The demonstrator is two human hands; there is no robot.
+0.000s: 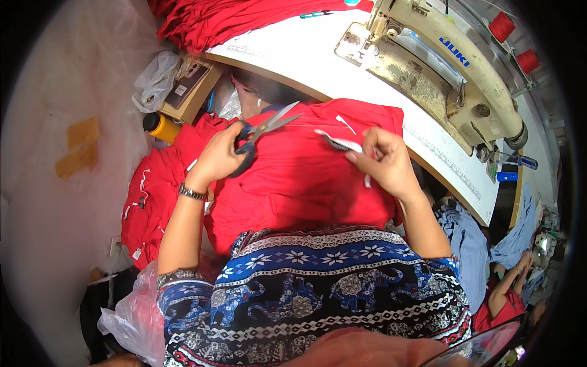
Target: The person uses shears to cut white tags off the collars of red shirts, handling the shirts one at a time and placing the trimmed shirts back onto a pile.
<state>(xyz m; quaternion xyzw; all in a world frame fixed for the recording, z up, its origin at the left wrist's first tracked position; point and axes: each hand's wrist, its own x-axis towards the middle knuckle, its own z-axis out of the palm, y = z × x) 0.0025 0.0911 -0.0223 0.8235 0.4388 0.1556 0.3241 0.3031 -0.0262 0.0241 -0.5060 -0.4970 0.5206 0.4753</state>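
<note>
My curled left hand [223,153] is holding black-handled steel scissors [267,127], pointing to two o'clock, and my nearly closed right hand [386,160] is pinching a thin white-and-black strip [340,144] at its ten o'clock, so I should be minding the soft red cloth [293,183].

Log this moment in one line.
left hand: holds scissors, blades apart | right hand: pinches white tag | red cloth: below both hands | machine: on table

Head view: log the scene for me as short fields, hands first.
left hand: holds scissors, blades apart
right hand: pinches small white-and-dark strip
under hands: spread red cloth
white table: sewing machine, red cloth pile at far left
top right: two red thread spools
left side: yellow bottle, dark lid
</note>
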